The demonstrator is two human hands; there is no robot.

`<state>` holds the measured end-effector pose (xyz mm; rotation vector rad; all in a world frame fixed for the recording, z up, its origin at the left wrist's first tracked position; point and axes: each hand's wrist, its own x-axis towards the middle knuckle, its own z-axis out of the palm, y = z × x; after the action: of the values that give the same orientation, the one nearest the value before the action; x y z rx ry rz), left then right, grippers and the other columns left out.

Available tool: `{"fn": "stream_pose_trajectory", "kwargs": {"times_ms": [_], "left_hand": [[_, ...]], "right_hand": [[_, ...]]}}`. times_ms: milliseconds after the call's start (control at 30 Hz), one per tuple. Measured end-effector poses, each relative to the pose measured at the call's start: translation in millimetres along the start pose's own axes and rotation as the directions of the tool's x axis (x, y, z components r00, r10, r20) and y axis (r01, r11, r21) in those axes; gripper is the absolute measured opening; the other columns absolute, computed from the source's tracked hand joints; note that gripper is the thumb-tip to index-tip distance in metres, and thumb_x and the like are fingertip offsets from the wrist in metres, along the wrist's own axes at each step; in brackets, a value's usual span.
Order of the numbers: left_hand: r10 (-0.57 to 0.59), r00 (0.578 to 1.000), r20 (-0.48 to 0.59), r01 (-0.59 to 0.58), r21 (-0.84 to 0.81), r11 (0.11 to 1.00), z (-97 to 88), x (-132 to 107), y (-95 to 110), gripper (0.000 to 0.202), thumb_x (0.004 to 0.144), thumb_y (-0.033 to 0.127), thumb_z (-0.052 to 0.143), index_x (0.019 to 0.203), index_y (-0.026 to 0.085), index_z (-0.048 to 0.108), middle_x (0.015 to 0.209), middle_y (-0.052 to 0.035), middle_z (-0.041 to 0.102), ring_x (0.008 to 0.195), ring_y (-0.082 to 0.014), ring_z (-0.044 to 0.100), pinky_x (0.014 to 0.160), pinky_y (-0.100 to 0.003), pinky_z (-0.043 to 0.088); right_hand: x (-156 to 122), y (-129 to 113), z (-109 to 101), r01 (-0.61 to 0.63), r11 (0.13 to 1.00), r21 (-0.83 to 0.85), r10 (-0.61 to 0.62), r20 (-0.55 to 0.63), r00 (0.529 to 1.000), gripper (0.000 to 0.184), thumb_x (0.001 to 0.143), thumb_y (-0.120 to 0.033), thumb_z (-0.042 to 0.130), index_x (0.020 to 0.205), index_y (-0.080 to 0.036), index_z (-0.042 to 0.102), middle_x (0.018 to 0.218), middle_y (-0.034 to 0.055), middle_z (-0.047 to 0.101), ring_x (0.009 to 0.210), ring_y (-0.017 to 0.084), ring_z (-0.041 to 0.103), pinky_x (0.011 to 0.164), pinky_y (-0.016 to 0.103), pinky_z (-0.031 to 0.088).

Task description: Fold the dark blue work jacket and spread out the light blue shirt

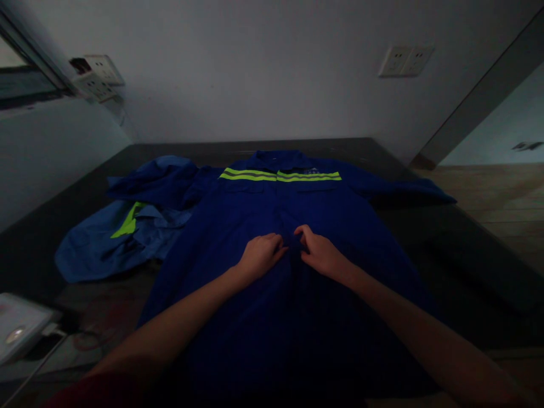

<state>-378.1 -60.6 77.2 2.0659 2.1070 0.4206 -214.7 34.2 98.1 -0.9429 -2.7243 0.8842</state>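
Observation:
A dark blue work jacket with a yellow-green reflective chest stripe lies spread flat, front up, on a dark table, collar pointing away from me. My left hand and my right hand meet at the middle of the jacket's front. Both have their fingers curled and pinching the fabric along the centre opening, almost touching each other.
A second blue garment with a yellow-green patch lies crumpled at the left of the table. A white device with a cable sits at the near left edge. Wall sockets are on the back wall, and wooden floor lies to the right.

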Motion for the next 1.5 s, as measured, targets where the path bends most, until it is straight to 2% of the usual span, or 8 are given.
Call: {"fn": "stream_pose_trajectory", "kwargs": {"times_ms": [100, 233, 400, 533, 700, 933, 1167, 1500], "left_hand": [[0.036, 0.999, -0.028, -0.037, -0.007, 0.999, 0.1, -1.3, -1.3, 0.017, 0.093, 0.032, 0.047, 0.085, 0.021, 0.055, 0.081, -0.0006, 0.061, 0.069, -0.0155, 0.058, 0.057, -0.024, 0.037], [0.068, 0.995, -0.074, -0.067, 0.027, 0.997, -3.2, -1.3, -1.8, 0.018, 0.095, 0.031, 0.042, 0.091, 0.021, 0.056, 0.083, -0.0011, 0.06, 0.07, -0.0157, 0.058, 0.058, -0.025, 0.038], [0.137, 0.991, -0.003, -0.135, 0.126, 0.983, -7.1, 2.3, 0.2, 0.018, 0.095, 0.029, 0.04, 0.092, 0.021, 0.056, 0.083, -0.0021, 0.062, 0.07, -0.0164, 0.059, 0.061, -0.026, 0.038], [0.106, 0.994, -0.007, -0.106, 0.029, 0.994, -3.5, 2.2, -0.8, 0.018, 0.095, 0.029, 0.04, 0.09, 0.02, 0.055, 0.082, -0.0011, 0.063, 0.07, -0.0151, 0.059, 0.059, -0.025, 0.038], [0.083, 0.996, -0.016, -0.084, -0.085, 0.993, -1.4, 1.0, -4.1, 0.017, 0.095, 0.029, 0.042, 0.09, 0.02, 0.056, 0.082, -0.0009, 0.062, 0.071, -0.0144, 0.059, 0.063, -0.024, 0.04], [0.093, 0.996, -0.009, -0.093, -0.062, 0.994, -1.4, 1.3, -2.8, 0.017, 0.095, 0.029, 0.041, 0.093, 0.02, 0.055, 0.086, -0.0017, 0.064, 0.075, -0.0156, 0.06, 0.066, -0.027, 0.041], [0.088, 0.996, -0.011, -0.088, 0.026, 0.996, -4.7, 0.3, -0.3, 0.019, 0.096, 0.029, 0.037, 0.093, 0.02, 0.054, 0.087, -0.0026, 0.064, 0.076, -0.0156, 0.06, 0.068, -0.027, 0.04], [0.102, 0.993, -0.056, -0.099, 0.06, 0.993, -3.3, -0.3, -0.4, 0.021, 0.097, 0.03, 0.034, 0.091, 0.02, 0.052, 0.08, -0.0022, 0.063, 0.073, -0.0163, 0.06, 0.066, -0.028, 0.039]], "right_hand": [[2.0, 4.9, -0.8, 0.014, 0.987, 0.163, -0.012, -0.011, 1.0, 0.044, 0.071, -0.001, 0.05, 0.11, -0.019, 0.046, 0.08, -0.0014, 0.056, 0.068, 0.013, 0.056, 0.063, 0.024, 0.039], [3.8, 4.6, -5.7, 0.112, 0.898, 0.425, -0.085, -0.081, 0.993, 0.034, 0.076, -0.008, 0.049, 0.108, -0.019, 0.047, 0.081, -0.0025, 0.051, 0.072, 0.012, 0.054, 0.069, 0.025, 0.042], [8.7, -1.8, -10.5, 0.168, 0.841, 0.515, -0.138, -0.096, 0.986, 0.026, 0.083, -0.015, 0.047, 0.109, -0.019, 0.048, 0.076, -0.004, 0.044, 0.068, 0.012, 0.048, 0.065, 0.025, 0.04], [12.7, 5.7, 4.4, 0.154, 0.847, 0.508, -0.132, -0.08, 0.988, 0.024, 0.087, -0.017, 0.044, 0.11, -0.02, 0.047, 0.075, -0.0037, 0.046, 0.068, 0.012, 0.049, 0.067, 0.026, 0.042], [9.0, 19.0, 22.7, 0.149, 0.84, 0.522, -0.093, -0.132, 0.987, 0.027, 0.088, -0.018, 0.046, 0.114, -0.021, 0.047, 0.094, 0.0024, 0.057, 0.087, 0.015, 0.057, 0.083, 0.032, 0.046], [5.5, 16.5, 21.5, 0.143, 0.818, 0.557, -0.037, -0.197, 0.98, 0.031, 0.083, -0.017, 0.051, 0.114, -0.022, 0.047, 0.097, 0.003, 0.057, 0.089, 0.015, 0.06, 0.081, 0.031, 0.05], [4.2, 8.2, 20.4, 0.226, 0.859, 0.46, -0.052, -0.36, 0.932, 0.031, 0.08, -0.015, 0.056, 0.109, -0.023, 0.049, 0.092, 0.0024, 0.06, 0.083, 0.015, 0.062, 0.078, 0.031, 0.052], [0.1, 3.2, 20.0, 0.254, 0.908, 0.333, -0.139, -0.331, 0.933, 0.032, 0.082, -0.014, 0.052, 0.112, -0.024, 0.049, 0.098, 0.0029, 0.064, 0.08, 0.015, 0.064, 0.077, 0.031, 0.052]]}}
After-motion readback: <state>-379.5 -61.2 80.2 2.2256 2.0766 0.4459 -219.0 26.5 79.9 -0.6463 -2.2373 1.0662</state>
